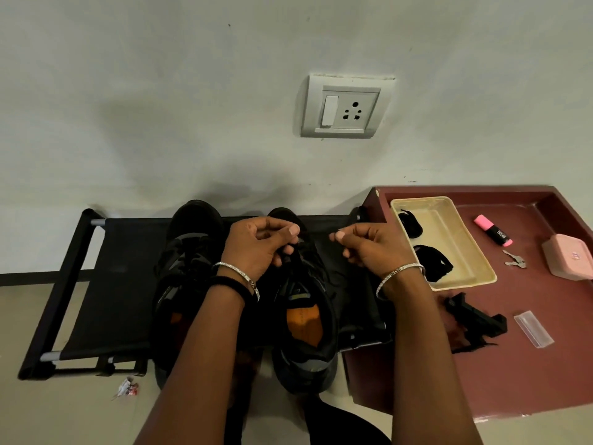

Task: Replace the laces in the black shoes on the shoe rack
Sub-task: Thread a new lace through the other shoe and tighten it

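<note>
Two black shoes stand side by side on the black fabric shoe rack (122,277), toes toward the wall. The right shoe (305,319) shows an orange insole; the left shoe (183,258) is partly hidden by my forearm. My left hand (260,245) hovers over the right shoe's lacing area, fingers curled and pinching a black lace. My right hand (369,248) is just to the right of that shoe, thumb and forefinger pinched together on what looks like the lace's other end, which is hard to make out against the black rack.
A maroon table (513,364) stands to the right, bearing a cream tray (462,239) with black laces in it, a pink highlighter (492,230), keys (515,261), a pink case (569,256), a black gadget (475,319) and a clear packet (533,329). A wall socket (346,107) is above. A wrapper (128,387) lies on the floor.
</note>
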